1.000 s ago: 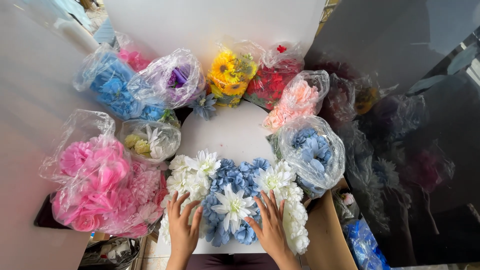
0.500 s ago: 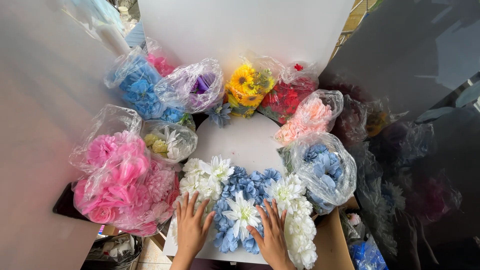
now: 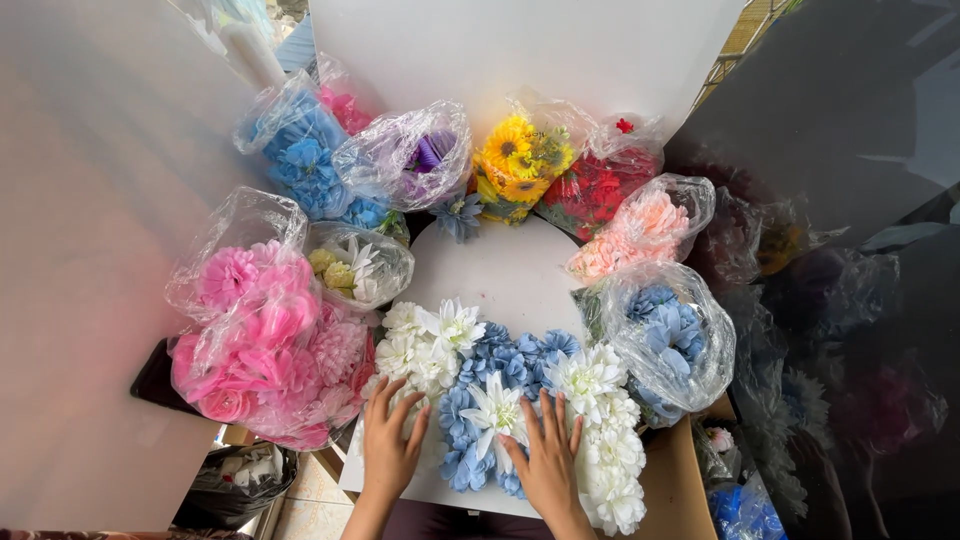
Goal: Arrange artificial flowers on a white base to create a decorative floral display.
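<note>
Your left hand [image 3: 388, 447] and right hand [image 3: 547, 457] spread flat, gripping nothing, pressing the white and blue flower arrangement [image 3: 500, 400] at the white board's [image 3: 500, 270] near edge, pink flower bags [image 3: 265, 345] left, sunflower bag [image 3: 520, 165] at the far edge.

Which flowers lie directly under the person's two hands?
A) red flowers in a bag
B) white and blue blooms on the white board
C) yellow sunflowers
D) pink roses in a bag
B: the left hand and right hand rest flat on the white and blue blooms laid loose on the white board.
</note>
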